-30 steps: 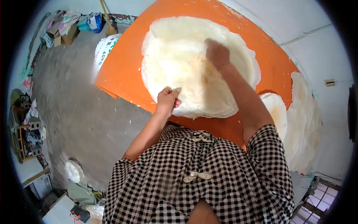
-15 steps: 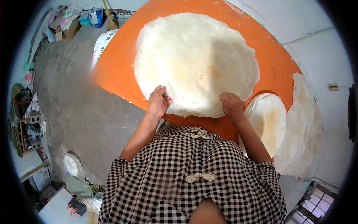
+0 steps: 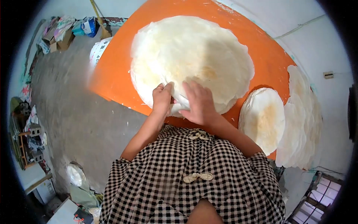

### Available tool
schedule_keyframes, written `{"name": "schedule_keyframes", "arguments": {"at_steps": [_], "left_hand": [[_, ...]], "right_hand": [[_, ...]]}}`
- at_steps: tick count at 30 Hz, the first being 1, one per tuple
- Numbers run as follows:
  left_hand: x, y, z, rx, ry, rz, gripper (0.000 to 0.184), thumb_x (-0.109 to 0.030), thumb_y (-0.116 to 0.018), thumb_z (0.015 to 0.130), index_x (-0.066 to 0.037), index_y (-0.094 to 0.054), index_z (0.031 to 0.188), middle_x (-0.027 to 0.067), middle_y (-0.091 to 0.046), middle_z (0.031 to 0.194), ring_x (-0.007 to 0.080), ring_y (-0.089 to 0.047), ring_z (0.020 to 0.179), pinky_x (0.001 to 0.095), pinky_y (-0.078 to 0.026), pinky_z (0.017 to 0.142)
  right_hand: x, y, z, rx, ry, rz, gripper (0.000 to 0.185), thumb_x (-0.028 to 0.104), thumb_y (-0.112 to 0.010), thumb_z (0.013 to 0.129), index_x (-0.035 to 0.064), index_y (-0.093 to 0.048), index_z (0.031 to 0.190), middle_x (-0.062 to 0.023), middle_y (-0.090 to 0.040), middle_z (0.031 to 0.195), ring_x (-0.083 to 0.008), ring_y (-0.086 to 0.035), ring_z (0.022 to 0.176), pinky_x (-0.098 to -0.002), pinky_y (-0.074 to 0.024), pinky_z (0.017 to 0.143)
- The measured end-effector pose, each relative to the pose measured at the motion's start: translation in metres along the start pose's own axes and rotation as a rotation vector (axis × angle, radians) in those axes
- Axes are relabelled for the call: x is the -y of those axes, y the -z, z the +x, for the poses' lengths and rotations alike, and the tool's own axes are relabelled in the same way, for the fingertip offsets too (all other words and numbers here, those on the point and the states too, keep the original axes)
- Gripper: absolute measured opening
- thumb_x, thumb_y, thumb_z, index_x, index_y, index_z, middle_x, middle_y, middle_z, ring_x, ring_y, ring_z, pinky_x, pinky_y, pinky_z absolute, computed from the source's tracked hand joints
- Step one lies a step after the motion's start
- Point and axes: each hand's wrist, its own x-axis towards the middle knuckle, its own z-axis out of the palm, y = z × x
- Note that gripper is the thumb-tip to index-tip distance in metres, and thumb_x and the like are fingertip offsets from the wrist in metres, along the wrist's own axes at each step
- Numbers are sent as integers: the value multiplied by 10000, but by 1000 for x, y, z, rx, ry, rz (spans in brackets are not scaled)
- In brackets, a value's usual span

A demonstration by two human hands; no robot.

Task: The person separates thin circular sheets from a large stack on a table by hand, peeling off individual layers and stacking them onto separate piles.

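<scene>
A wide stack of thin, pale round flatbreads (image 3: 186,48) with browned spots lies on the orange tabletop (image 3: 119,59). My left hand (image 3: 162,99) is closed on the near edge of the top flatbread, which is lifted and folded between my hands. Just to its right, my right hand (image 3: 199,102) rests against that fold, fingers stretched out and thumb apart, slightly blurred. The palm side of the right hand is hidden.
A smaller stack of flatbreads (image 3: 262,119) sits at the table's right corner. Beyond it, overlapping flatbread sheets (image 3: 300,123) spread out by the wall. A printed white sack (image 3: 99,51) stands past the left table edge, and a broom (image 3: 104,31) leans behind it.
My right hand has let go of the right near edge and moved left, opening beside my left hand. The near edge of the top flatbread is now folded up between them.
</scene>
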Motion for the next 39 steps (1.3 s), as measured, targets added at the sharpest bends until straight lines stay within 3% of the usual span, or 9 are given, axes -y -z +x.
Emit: {"name": "schedule_keyframes", "arguments": {"at_steps": [5, 9, 12, 15, 20, 22, 28, 38, 39], "left_hand": [[-4, -8, 7, 35, 76, 62, 176, -200, -515, 867, -25, -509, 850, 79, -578, 707, 130, -533, 496, 211, -432, 415], [-3, -8, 11, 128, 130, 61, 279, -300, -450, 904, -27, -506, 896, 91, -588, 760, 159, -582, 638, 245, -459, 513], [2, 8, 19, 162, 132, 94, 255, -240, -363, 933, -29, -504, 913, 101, -583, 818, 164, -581, 729, 263, -464, 581], [9, 16, 24, 82, 143, -25, 170, -131, -419, 882, -15, -539, 853, 54, -548, 714, 121, -499, 583, 250, -419, 524], [13, 4, 18, 149, 170, 13, 154, -120, -427, 879, -11, -529, 843, 73, -564, 735, 147, -536, 622, 251, -443, 563], [17, 4, 21, 188, 179, 19, 180, -146, -405, 892, -9, -522, 870, 81, -574, 770, 158, -551, 666, 268, -454, 606], [6, 13, 21, 264, 250, -226, 334, -355, -392, 915, -47, -502, 988, 82, -578, 896, 185, -567, 793, 322, -467, 703], [2, 14, 1, 352, 139, -179, 514, -515, -452, 854, -74, -468, 1116, 66, -544, 956, 153, -538, 828, 322, -475, 717], [3, 16, 1, 365, 125, -178, 508, -515, -480, 839, -79, -473, 1101, 60, -549, 926, 144, -546, 808, 316, -496, 705]], "right_hand": [[-7, -29, 9, -80, -22, -108, 260, 111, -540, 725, 53, -521, 977, -101, -573, 823, -242, -584, 749, -359, -424, 579], [-50, -14, 27, 152, -154, -145, 112, 89, -470, 732, 90, -579, 758, -117, -586, 641, -291, -593, 592, -439, -458, 553], [-111, 53, 66, 72, -262, 97, 235, 252, -499, 786, 84, -635, 876, -148, -616, 882, -282, -592, 810, -402, -455, 733], [-119, 166, 98, 1, -548, 240, 229, 194, -511, 806, 11, -602, 910, -115, -637, 803, -212, -585, 677, -322, -467, 660], [-81, 187, 84, -526, 14, -683, 104, 146, -496, 778, 94, -577, 818, -83, -595, 672, -298, -575, 624, -379, -464, 570], [-106, 138, 84, -552, 179, -539, 103, 90, -482, 738, 118, -559, 801, -81, -548, 642, -279, -562, 599, -375, -460, 520], [-37, 2, 29, -78, -84, 87, 129, 94, -491, 733, 91, -574, 831, -107, -577, 703, -314, -570, 638, -406, -451, 540], [-28, -9, 23, 302, -367, 1240, 348, 198, -633, 769, -21, -552, 1027, -122, -640, 895, -186, -610, 834, -277, -449, 766], [-27, 5, 28, 395, -387, 1100, 318, 121, -608, 790, -48, -530, 1048, -88, -598, 972, -148, -549, 943, -276, -426, 839]]}}
